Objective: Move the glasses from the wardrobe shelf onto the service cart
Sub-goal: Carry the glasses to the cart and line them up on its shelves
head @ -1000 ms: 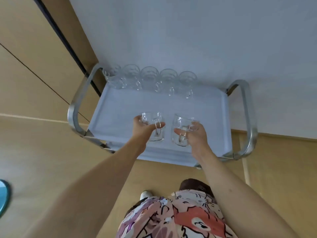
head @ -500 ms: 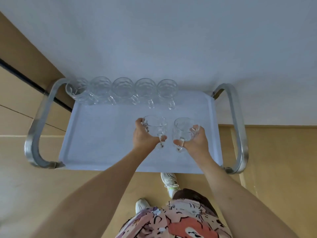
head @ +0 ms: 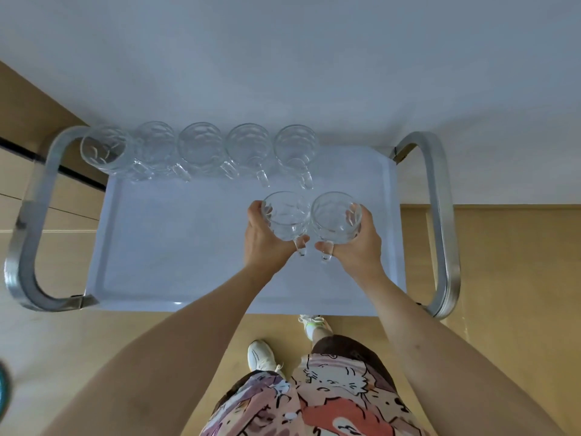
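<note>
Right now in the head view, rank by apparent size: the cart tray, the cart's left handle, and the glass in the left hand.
1. Cart tray
2. Left handle
3. Glass gripped by the left hand; held above the tray, nearer the camera, so it looks somewhat enlarged.

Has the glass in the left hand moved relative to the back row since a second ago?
Yes: the left-hand glass has moved toward the back row of glasses.
</note>
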A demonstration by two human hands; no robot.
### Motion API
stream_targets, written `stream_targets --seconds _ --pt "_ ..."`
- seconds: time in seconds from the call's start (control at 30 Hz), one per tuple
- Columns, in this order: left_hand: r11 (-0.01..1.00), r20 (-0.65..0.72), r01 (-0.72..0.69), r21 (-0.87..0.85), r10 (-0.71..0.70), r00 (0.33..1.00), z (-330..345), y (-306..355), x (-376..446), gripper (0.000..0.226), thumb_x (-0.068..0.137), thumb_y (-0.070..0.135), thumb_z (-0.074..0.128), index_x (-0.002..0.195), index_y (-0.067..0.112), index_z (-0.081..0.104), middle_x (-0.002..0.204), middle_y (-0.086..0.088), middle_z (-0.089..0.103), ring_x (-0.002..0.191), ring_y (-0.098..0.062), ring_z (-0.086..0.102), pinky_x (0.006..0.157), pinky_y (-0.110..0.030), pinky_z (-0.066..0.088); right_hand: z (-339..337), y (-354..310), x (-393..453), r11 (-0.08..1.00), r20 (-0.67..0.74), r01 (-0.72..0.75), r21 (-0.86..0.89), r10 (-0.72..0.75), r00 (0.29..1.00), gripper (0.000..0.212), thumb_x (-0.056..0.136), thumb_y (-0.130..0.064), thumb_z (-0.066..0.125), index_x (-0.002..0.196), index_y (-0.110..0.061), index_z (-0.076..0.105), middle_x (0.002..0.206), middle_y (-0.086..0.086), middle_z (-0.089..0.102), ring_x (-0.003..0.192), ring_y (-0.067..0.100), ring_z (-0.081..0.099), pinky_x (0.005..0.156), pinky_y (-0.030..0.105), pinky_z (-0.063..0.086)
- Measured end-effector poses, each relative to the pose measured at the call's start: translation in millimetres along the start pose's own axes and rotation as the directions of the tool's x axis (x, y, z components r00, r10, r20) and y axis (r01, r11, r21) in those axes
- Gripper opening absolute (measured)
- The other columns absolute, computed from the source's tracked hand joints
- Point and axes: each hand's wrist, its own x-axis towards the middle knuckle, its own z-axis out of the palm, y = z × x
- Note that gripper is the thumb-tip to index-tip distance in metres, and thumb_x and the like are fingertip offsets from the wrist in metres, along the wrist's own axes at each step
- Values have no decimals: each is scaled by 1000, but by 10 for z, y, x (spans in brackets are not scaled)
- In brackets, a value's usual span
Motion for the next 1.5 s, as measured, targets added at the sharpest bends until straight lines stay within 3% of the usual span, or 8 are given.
stream_targets --seconds 0.23,0.37,0.53,0.67,0.77,0.97,1.17,1.5 --pt "997 12 -68 43 68 998 27 -162 -8 98 52 48 92 119 44 21 106 28 50 96 4 57 70 -13 39 -35 66 -15 996 21 69 -54 -68 997 103 45 -33 103 121 -64 42 127 -30 56 125 4 54 103 29 48" --pt "993 15 -91 74 90 996 63 -248 -67 105 50 49 95 124 37 22 110 15 53 95 -18 59 72 -28 45 -40 124 -76 993 12 63 -98 -63 998 108 46 -34 103 132 -50 40 123 -32 55 119 4 55 95 25 49" --pt "986 33 -95 135 91 995 65 -380 -204 117 54 50 95 136 39 13 129 4 51 115 -27 56 86 -32 43 -72 231 -177 990 11 11 -142 -10 1000 107 60 -18 98 148 -25 37 131 -6 60 120 18 58 100 40 52" --pt "982 61 -52 180 41 997 -29 -454 -236 116 63 39 91 144 41 8 144 1 45 123 -28 52 89 -33 40 -116 192 -245 990 -5 -65 -122 65 998 101 75 -2 80 156 -32 26 142 0 49 132 22 50 95 25 47" --pt "965 95 -71 251 48 994 -127 -505 -252 104 74 17 78 153 24 10 146 -9 47 124 -34 53 94 -37 45 -91 91 -306 994 -4 -64 -87 64 998 103 73 0 74 157 -31 23 149 -5 38 140 21 39 111 34 40" --pt "984 12 -109 138 108 994 -249 -340 -369 88 76 -3 54 156 17 23 151 -5 41 134 -28 46 106 -45 46 116 -121 -305 948 -47 2 -319 -18 999 130 66 -38 93 160 -20 6 160 8 21 147 25 25 117 43 33" --pt "970 151 -200 141 178 972 -275 -68 -354 98 67 27 54 158 16 20 157 -9 24 144 -32 29 117 -44 29 83 -252 -57 917 -98 -48 -396 10 995 126 60 -29 94 157 -18 16 147 12 37 129 33 48 91 30 36" --pt "879 339 -289 379 158 927 -281 -13 -29 119 56 40 68 160 24 10 151 2 19 135 -30 34 105 -29 29 -103 -686 827 946 -134 38 -322 -85 987 101 60 -14 90 146 -10 38 137 8 47 123 25 51 88 23 35"
